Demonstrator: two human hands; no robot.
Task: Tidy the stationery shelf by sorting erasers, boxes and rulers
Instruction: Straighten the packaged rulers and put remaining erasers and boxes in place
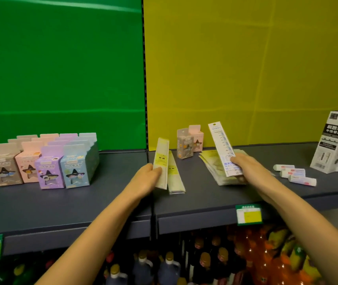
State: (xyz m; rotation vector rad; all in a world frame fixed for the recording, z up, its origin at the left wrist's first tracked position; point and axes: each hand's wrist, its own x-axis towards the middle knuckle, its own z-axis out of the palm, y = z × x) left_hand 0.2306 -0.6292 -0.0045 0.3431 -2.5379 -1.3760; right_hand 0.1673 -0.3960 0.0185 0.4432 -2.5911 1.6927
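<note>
Left hand is closed around a yellow packaged ruler, thumb on the front face, pack held nearly upright and lifted off the shelf. A second yellow ruler pack is seen lying flat just beside it, long axis running front to back. Right hand is pinched on the lower end of a blue-white ruler pack, which is tilted up and leaning left — the hand is positioned over a fanned stack of yellow ruler packs lying on the deck; contact between the hand and that stack cannot be told. Two small boxes are stood behind, near the yellow back panel, between the two hands. Three erasers are laid in a loose row right of the stack, well apart from it, with a tall grey-white carton further right by the shelf end. To the left, past the vertical divider, a block of pastel boxes is lined up in rows before the green back panel. Open deck is left between that block and the left hand, and along the front lip — price tags are clipped there. Bottles are stocked below.
</note>
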